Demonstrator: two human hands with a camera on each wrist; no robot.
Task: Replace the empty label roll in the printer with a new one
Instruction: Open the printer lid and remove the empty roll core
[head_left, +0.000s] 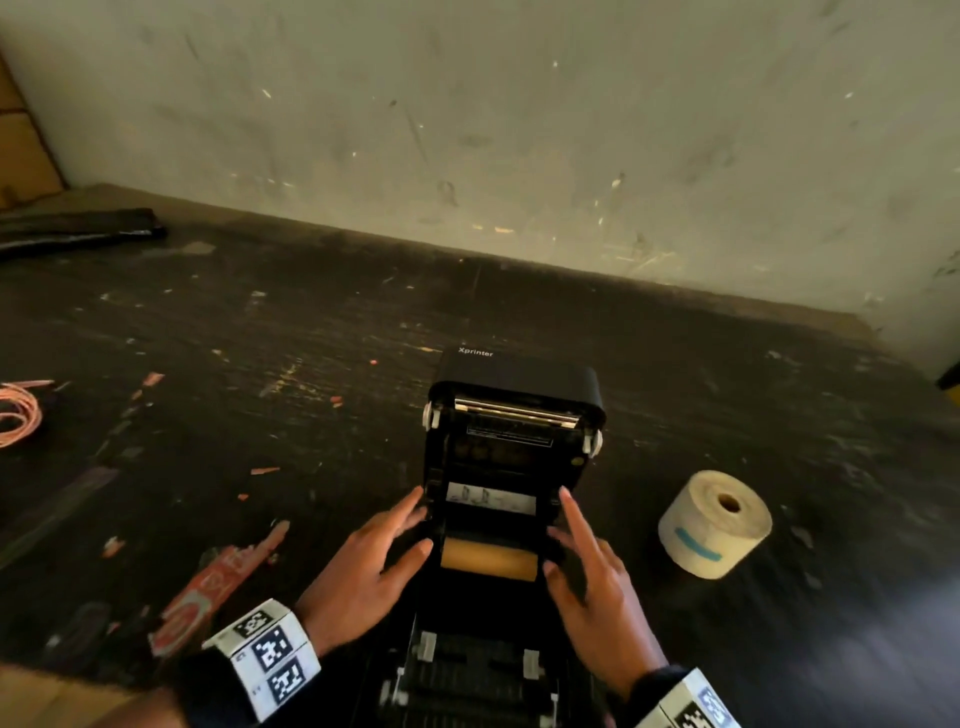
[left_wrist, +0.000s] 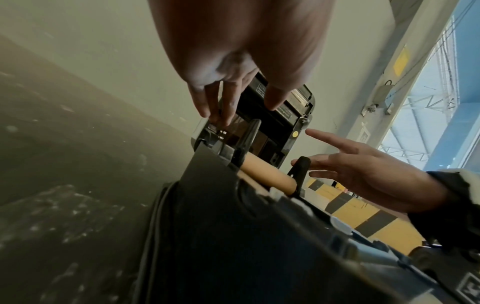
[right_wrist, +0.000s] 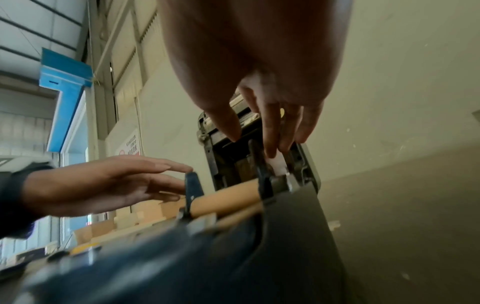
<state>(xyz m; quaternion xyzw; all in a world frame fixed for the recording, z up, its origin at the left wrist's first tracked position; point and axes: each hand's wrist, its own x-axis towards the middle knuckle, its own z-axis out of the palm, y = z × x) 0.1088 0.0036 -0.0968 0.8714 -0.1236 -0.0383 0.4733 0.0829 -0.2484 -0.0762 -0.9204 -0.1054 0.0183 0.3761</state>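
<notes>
Printer (head_left: 511, 415) is standing open; empty core (head_left: 488, 558) still seated. Left hand (head_left: 363, 561) and right hand (head_left: 592, 582) are hovering splayed, gripping nothing. New roll (head_left: 714, 522) is waiting right.

wall (head_left: 519, 130): pale, scuffed, standing behind | tabletop (head_left: 260, 364): dark, scratched, lying under paint flecks | window (left_wrist: 428, 102): letting in daylight | yellow-black barrier (left_wrist: 363, 216): showing low
</notes>
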